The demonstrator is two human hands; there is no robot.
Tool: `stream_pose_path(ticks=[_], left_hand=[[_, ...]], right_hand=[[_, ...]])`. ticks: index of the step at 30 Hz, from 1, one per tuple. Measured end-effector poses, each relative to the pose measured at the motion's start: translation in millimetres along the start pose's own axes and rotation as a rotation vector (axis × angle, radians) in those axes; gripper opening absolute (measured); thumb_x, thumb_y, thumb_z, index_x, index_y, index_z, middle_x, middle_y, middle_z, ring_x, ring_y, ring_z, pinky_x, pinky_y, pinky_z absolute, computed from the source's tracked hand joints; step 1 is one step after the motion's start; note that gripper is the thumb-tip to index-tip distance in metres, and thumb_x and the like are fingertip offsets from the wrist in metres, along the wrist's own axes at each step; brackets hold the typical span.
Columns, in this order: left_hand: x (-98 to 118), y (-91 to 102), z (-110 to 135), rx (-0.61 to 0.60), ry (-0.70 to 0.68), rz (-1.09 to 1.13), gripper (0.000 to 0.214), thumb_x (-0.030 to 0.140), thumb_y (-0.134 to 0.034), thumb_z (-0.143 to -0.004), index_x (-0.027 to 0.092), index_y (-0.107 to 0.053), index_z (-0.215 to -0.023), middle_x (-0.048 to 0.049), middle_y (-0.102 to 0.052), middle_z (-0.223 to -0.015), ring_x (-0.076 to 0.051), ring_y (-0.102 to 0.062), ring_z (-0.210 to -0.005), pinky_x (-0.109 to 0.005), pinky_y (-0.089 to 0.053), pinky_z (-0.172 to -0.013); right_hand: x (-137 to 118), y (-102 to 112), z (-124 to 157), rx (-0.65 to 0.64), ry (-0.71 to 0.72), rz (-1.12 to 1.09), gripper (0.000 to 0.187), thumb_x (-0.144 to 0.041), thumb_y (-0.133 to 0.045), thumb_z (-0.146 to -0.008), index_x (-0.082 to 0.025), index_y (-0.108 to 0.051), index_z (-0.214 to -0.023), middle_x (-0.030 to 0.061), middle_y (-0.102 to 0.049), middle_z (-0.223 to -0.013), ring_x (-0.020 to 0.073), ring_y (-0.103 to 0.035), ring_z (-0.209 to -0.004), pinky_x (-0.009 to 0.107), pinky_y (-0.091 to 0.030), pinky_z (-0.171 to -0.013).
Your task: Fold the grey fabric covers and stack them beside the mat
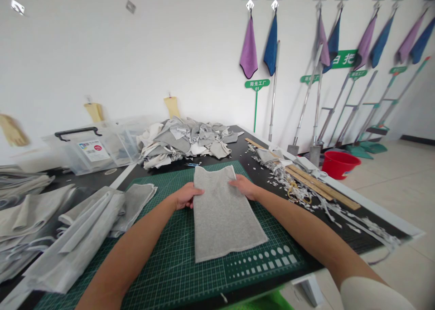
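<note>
Left grip (186,196) open, flat against the panel's edge, right grip (245,186) open, laid on its upper corner, soft grey knit fabric panel (224,215) spread flat on a gridded green cutting mat (170,260), ragged grey offcuts (180,140) heaped beyond on the black table (239,149)

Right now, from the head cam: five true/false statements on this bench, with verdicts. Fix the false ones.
1. The left hand and right hand both rest on a grey fabric panel lying on a green cutting mat. True.
2. The red bucket stands on the table. False: it stands on the floor.
3. A clear plastic box sits left of the heap of grey fabric scraps. True.
4. The wooden strips lie on the mat. False: they lie on the table, right of the mat.
5. Purple and blue cloths hang on the wall. True.
</note>
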State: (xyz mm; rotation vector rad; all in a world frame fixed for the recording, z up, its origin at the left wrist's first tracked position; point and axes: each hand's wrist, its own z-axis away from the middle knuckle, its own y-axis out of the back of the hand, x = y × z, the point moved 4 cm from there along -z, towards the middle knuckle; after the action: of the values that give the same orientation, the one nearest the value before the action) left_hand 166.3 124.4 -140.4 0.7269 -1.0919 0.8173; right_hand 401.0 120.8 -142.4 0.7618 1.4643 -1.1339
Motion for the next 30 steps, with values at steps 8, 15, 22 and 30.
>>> stream_pose_path(ticks=[8,15,22,30], left_hand=[[-5,8.5,-6,-0.019,0.000,-0.004,0.027,0.034,-0.065,-0.070,0.011,-0.055,-0.080,0.0007,-0.053,-0.047,-0.008,-0.043,-0.031,-0.017,-0.029,-0.028],[-5,8.4,-2,-0.044,-0.030,0.009,0.026,0.030,-0.066,-0.068,0.010,-0.058,-0.083,-0.0022,-0.057,-0.052,-0.008,-0.044,-0.032,-0.017,-0.029,-0.029],[0,18.7,-3,0.051,-0.132,0.019,0.016,0.020,-0.068,-0.062,0.010,-0.062,-0.073,-0.0007,-0.055,-0.048,-0.007,-0.042,-0.034,-0.018,-0.026,-0.032],[10,22.2,2,0.133,-0.146,0.068,0.016,0.012,-0.063,-0.054,0.013,-0.069,-0.068,-0.0082,-0.069,-0.076,-0.011,-0.052,-0.050,-0.020,-0.030,-0.041]], right_hand=[[1,4,-3,0.024,-0.087,-0.005,0.025,-0.019,-0.065,-0.059,-0.015,-0.065,-0.084,0.0075,-0.070,-0.074,0.0231,-0.066,-0.064,0.039,-0.053,-0.064],[2,3,-2,0.028,-0.110,0.008,0.022,-0.020,-0.065,-0.059,-0.016,-0.065,-0.080,0.0077,-0.070,-0.070,0.0245,-0.066,-0.065,0.038,-0.053,-0.064],[-6,6,0,0.040,0.098,-0.006,0.040,-0.018,-0.066,-0.056,-0.020,-0.062,-0.096,0.0021,-0.070,-0.087,0.0201,-0.064,-0.076,0.035,-0.050,-0.073],[-17,7,7,0.027,0.140,-0.015,0.012,-0.026,-0.067,-0.059,-0.017,-0.062,-0.063,0.0039,-0.068,-0.086,0.0180,-0.061,-0.069,0.032,-0.047,-0.066]])
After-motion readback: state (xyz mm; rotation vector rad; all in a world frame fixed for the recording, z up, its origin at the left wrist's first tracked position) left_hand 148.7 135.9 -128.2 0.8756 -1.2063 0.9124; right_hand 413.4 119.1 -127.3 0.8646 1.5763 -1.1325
